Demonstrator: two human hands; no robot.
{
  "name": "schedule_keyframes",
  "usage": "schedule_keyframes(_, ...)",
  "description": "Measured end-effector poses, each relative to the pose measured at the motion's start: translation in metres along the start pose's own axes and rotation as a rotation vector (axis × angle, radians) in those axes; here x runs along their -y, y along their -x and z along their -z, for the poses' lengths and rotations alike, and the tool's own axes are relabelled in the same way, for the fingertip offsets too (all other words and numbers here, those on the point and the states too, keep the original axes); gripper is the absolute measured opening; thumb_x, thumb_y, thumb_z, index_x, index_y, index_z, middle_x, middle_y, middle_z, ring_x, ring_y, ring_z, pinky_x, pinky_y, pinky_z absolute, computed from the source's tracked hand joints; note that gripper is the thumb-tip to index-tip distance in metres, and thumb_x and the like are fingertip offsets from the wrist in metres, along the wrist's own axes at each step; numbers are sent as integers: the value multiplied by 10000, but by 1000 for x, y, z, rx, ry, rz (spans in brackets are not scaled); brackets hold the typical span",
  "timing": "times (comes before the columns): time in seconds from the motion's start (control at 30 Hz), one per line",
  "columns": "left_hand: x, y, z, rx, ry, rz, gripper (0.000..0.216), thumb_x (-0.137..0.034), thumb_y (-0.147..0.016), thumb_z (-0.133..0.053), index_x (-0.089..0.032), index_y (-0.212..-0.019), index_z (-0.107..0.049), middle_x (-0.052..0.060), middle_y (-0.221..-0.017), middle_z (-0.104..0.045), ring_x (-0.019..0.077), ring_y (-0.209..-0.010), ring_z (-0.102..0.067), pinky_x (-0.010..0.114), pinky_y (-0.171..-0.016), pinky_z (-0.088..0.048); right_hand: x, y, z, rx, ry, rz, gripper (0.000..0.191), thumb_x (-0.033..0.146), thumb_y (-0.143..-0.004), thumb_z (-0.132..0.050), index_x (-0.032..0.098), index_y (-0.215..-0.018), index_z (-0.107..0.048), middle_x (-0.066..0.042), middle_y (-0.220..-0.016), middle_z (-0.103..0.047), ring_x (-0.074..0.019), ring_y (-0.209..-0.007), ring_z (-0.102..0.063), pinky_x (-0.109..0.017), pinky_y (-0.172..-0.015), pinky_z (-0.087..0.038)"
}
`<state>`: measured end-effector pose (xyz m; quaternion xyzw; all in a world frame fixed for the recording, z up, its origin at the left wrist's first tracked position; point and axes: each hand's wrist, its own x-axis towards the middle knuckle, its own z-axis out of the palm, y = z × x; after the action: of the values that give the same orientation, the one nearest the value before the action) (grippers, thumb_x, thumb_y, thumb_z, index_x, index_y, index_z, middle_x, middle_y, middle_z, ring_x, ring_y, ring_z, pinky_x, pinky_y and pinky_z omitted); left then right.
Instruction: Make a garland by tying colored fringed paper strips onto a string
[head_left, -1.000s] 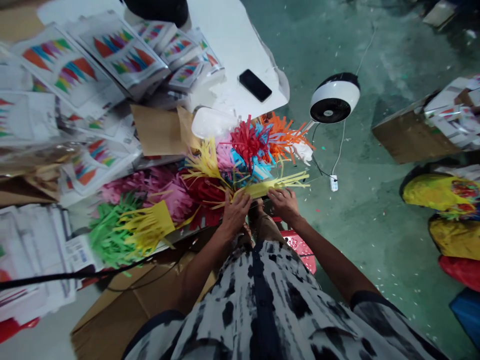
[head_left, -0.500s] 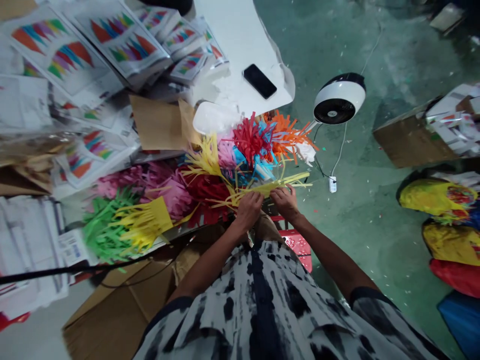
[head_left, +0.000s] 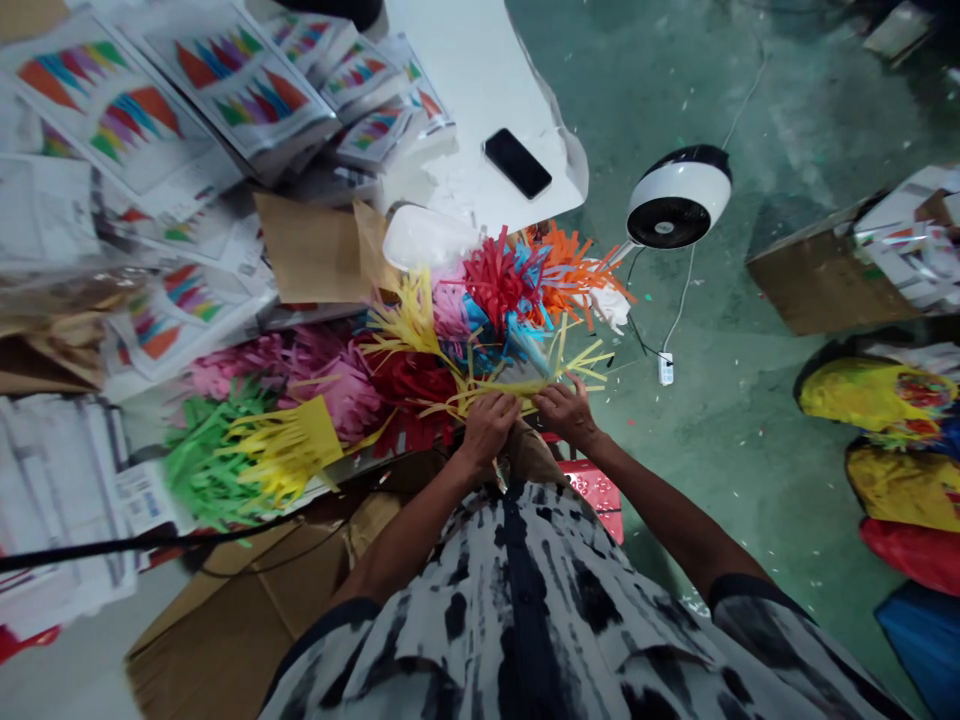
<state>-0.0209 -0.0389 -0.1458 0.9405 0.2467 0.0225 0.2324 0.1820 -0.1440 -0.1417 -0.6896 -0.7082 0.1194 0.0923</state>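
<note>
A yellow fringed paper tassel (head_left: 525, 386) stretches between my hands, its cut strips fanning out at both ends. My left hand (head_left: 490, 428) is closed on its left part, and my right hand (head_left: 564, 410) pinches it on the right, close by. Just beyond lie tassels in red (head_left: 502, 285), orange (head_left: 574, 270) and light blue (head_left: 525, 335). To the left are a dark red bunch (head_left: 412, 385), pink fringe (head_left: 349, 390), green fringe (head_left: 214, 455) and a flat yellow fringed sheet (head_left: 300, 445). My fingertips are partly hidden by my hands.
On the white table (head_left: 465, 60) lie a phone (head_left: 517, 163) and stacked printed packs (head_left: 232, 80). A fan (head_left: 679, 200) stands right of the table, its cord reaching a power strip (head_left: 665, 368). A cardboard box (head_left: 232, 620) sits below left; another box (head_left: 832, 270) is at right.
Both hands have shifted slightly left, keeping hold of the yellow tassel. The strips at its right end now spread more upward.
</note>
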Motion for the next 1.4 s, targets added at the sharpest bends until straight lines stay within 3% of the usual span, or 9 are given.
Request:
schedule_keyframes(0.37, -1, -8, 18, -111, 6, 62, 260, -259, -1056, -497, -201, -1033, -749, 91, -1108, -748, 241, -1073, -631, 376, -933, -475, 1, -23, 21, 33, -34, -138, 270, 337, -1059, -487, 241, -1062, -740, -94, -1072, -755, -282, -1079, -564, -493, -1063, -245)
schedule_keyframes(0.5, 2, -10, 25, -123, -16, 200, 276, -302, -1058, -491, -193, -972, -730, 102, -1054, -734, 257, -1042, -616, 393, -911, -458, -3, -30, 20, 21, -69, -270, 275, 400, -1043, -537, 242, -970, -751, -84, -1046, -766, -285, -1060, -572, -468, -993, -277)
schedule_keyframes(0.67, 7, -11, 28, -109, -82, 344, 281, -356, -1039, -515, -194, -944, -723, 124, -1031, -704, 290, -1027, -589, 431, -870, -431, -1, -39, 16, 40, -6, -324, 318, 404, -1047, -500, 222, -961, -746, -120, -996, -757, -303, -1009, -557, -451, -933, -309)
schedule_keyframes(0.83, 10, -13, 25, -115, -116, 361, 314, -370, -1038, -496, -188, -940, -733, 138, -1028, -695, 300, -1026, -580, 441, -865, -424, 3, -48, 17, 148, 61, -373, 333, 426, -1049, -490, 207, -1002, -736, -145, -1040, -748, -328, -1042, -577, -452, -905, -304)
schedule_keyframes(1.03, 13, -19, 24, -114, -138, 373, 337, -371, -1031, -475, -174, -969, -741, 159, -1014, -700, 315, -1012, -594, 452, -859, -437, 4, -55, 19, 175, 83, -389, 353, 436, -1049, -486, 188, -1008, -735, -166, -1036, -755, -339, -1047, -584, -459, -908, -302)
schedule_keyframes(1.27, 16, -23, 26, -110, -130, 356, 297, -333, -1025, -482, -179, -957, -727, 149, -1018, -708, 301, -1012, -616, 422, -861, -450, 2, -48, 12, 73, 101, -321, 353, 423, -1056, -459, 190, -1014, -721, -160, -1006, -745, -327, -1022, -559, -470, -939, -317)
schedule_keyframes(1.4, 12, -24, 26, -96, -160, 363, 285, -331, -1029, -493, -157, -1092, -710, 173, -1131, -705, 329, -1073, -606, 462, -915, -439, 7, -48, 10, 64, 121, -326, 364, 410, -1059, -436, 182, -1028, -718, -178, -1010, -734, -339, -1024, -550, -491, -952, -313)
